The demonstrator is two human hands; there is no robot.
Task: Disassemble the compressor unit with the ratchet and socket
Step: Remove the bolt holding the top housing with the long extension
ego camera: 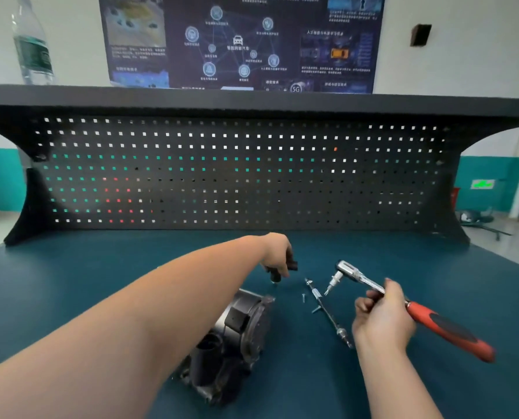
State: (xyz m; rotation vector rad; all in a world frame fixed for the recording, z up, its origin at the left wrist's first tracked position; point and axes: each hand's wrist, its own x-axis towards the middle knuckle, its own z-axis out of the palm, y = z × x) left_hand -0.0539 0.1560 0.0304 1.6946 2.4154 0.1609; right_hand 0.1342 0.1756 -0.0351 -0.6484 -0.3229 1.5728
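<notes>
Dark grey metal, dull and grimy, makes up the compressor unit [237, 337], which lies on its side on the teal bench top [101, 282], near the front edge and partly hidden under the left forearm; it shows a round flanged body, a boxy black block on its flank and a black tubular port pointing toward the camera. The left hand [278, 257] reaches beyond the unit, fingers curled round a small black part [282, 269] held just above the bench. The right hand [382, 316] grips the ratchet [403, 300] along its silver shaft, ahead of the red-and-black grip; the ratchet's head carries a short silver socket [334, 282] pointing down. Between the hands a slim extension bar [324, 309] lies on the bench, with two small screws [304, 296] beside it. A black pegboard [237, 176] backs the bench.
</notes>
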